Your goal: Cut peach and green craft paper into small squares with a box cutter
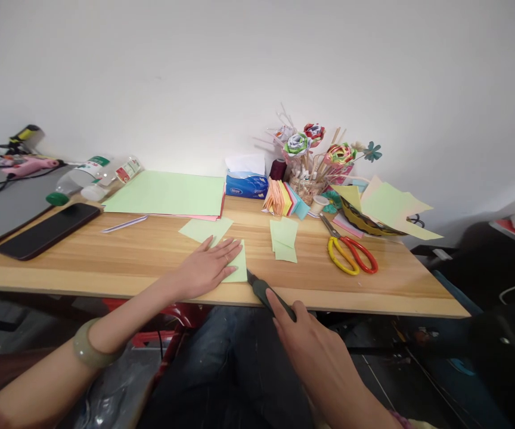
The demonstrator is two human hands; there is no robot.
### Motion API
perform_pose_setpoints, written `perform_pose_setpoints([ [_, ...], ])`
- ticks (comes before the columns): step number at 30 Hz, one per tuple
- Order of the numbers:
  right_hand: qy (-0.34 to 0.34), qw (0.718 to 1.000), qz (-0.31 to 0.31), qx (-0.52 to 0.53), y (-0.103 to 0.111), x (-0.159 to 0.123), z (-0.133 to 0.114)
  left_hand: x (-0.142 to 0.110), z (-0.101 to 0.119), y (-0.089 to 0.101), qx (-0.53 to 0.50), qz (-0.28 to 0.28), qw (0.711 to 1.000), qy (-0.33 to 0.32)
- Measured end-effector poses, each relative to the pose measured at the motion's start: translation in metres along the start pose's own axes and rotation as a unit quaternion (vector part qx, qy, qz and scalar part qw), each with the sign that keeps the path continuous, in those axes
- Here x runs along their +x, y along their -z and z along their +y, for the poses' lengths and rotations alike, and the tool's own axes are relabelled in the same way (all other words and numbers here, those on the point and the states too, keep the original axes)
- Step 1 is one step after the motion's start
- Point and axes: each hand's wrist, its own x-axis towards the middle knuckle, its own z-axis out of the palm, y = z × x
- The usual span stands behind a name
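Observation:
My left hand (210,267) lies flat with its fingers stretched out, pressing a small light-green paper (239,271) onto the wooden table near its front edge. In my right hand (304,333) is a dark green utility knife (263,292). Its tip touches or sits right beside the paper's right edge; I cannot tell which. Another light-green piece (195,231) shows just beyond my left fingers, partly hidden by them. To the right lie two overlapping green paper pieces (285,238).
Scissors (344,250) with yellow and red handles lie at the right. Behind are a green paper stack (168,193), a blue tissue pack (245,186), folded coloured papers (284,199) and paper flowers (313,143). A black phone (49,231) and plastic bottles (81,176) are at the left.

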Motion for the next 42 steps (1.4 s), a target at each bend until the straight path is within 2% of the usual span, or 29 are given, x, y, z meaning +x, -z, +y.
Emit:
perform_pose_setpoints([
  [10, -0.016, 0.999, -0.03, -0.008, 0.0, 0.01, 0.0, 0.002, 0.002, 0.001, 0.008, -0.013, 1.0, 0.009],
  [21, -0.048, 0.991, -0.12, 0.034, 0.016, 0.033, -0.001, 0.002, -0.001, -0.004, 0.004, 0.009, 1.0, -0.002],
  [25, -0.049, 0.988, -0.145, 0.03, 0.019, 0.041, -0.002, 0.002, 0.001, -0.001, 0.005, -0.001, 1.0, 0.004],
  [30, -0.058, 0.988, -0.14, 0.035, 0.017, 0.051, -0.002, 0.002, 0.003, 0.003, 0.001, -0.012, 1.0, 0.011],
  [42, -0.087, 0.986, -0.128, 0.057, 0.013, 0.073, 0.002, 0.001, 0.002, -0.002, 0.006, 0.018, 1.0, 0.003],
])
